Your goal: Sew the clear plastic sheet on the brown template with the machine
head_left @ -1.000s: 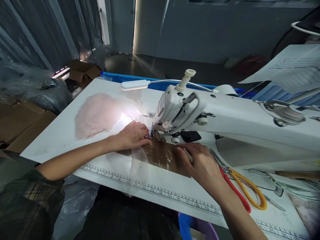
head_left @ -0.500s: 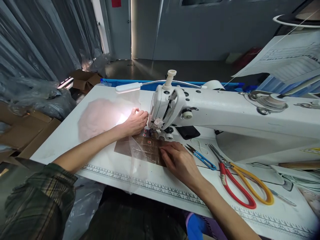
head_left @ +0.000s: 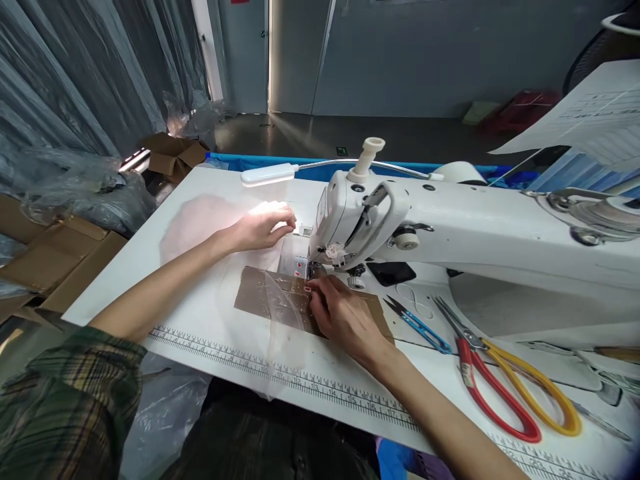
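Observation:
A white sewing machine (head_left: 350, 207) stands in front of me, with its needle area between my two hands. Sheer pale pink fabric (head_left: 193, 223) spreads over the left of the table, and a strip of it runs down past the front edge. My left hand (head_left: 265, 225) is beside the machine head, over the fabric, its thumb apart from the fingers and nothing visible in it. Just below the presser foot, my right hand (head_left: 345, 313) has its fingertips closed at the fabric edge; the exact grip is partly hidden. Beneath it lies a brown sheet (head_left: 253, 293).
Right of my right hand lie blue thread snips (head_left: 420, 325) and large scissors (head_left: 500, 373) with red and yellow handles. A black flat item (head_left: 391, 272) is under the machine arm. A printed ruler (head_left: 225, 357) runs along the table front. Cardboard boxes (head_left: 65, 263) stand at left.
My left hand has drawn slightly away from the needle and its fingers have loosened. My right hand has moved left and up across the brown sheet to the presser foot. The view has shifted slightly.

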Available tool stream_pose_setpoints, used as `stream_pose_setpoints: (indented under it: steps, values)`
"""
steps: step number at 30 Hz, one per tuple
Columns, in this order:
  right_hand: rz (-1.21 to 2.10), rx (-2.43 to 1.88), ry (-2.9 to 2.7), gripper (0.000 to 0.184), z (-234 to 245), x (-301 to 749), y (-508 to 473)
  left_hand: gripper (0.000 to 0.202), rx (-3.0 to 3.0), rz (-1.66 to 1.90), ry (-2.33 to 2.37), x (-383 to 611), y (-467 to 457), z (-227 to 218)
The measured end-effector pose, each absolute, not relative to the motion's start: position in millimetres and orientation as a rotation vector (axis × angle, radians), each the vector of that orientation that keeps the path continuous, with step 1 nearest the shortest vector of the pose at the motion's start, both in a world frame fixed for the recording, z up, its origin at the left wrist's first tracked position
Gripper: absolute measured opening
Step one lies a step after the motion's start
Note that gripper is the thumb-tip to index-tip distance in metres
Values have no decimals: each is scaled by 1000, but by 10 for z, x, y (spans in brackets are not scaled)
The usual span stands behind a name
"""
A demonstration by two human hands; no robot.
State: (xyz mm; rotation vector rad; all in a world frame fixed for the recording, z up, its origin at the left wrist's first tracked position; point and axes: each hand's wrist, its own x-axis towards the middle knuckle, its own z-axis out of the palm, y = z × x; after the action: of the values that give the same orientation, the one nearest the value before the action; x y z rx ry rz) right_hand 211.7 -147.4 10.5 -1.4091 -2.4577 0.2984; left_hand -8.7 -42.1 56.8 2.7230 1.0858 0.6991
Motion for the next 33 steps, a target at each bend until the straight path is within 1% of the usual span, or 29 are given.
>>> stream_pose_setpoints:
  steps: [3, 5, 9, 11, 14, 17, 23, 33]
  values:
    - [242, -1386, -2530, 35, 75, 2013, -1423, 19, 2739, 663, 1008, -137, -507, 491]
    - [177, -1391, -2600, 38, 56, 1909, -1386, 20, 2790, 553, 922, -122, -551, 416]
    - [98, -1408, -2625, 34, 12, 1916, -1391, 19, 3001, 234, 837, -58, -663, 257]
    - [73, -1366, -2601, 35, -25, 2045, -1426, 24, 3091, 176, 862, -12, -744, 185]
    - [76, -1272, -2546, 38, -84, 2246, -1469, 33, 3171, 201, 959, 85, -856, 110]
    - [129, -1241, -2483, 39, -124, 2328, -1473, 38, 3187, 235, 1072, 178, -899, 85]
    - [161, -1285, -2420, 41, -129, 2270, -1441, 30, 3026, 310, 1036, 203, -826, 38]
    - [68, -1412, -2444, 42, -97, 2209, -1447, 31, 2888, 380, 986, 200, -738, -129]
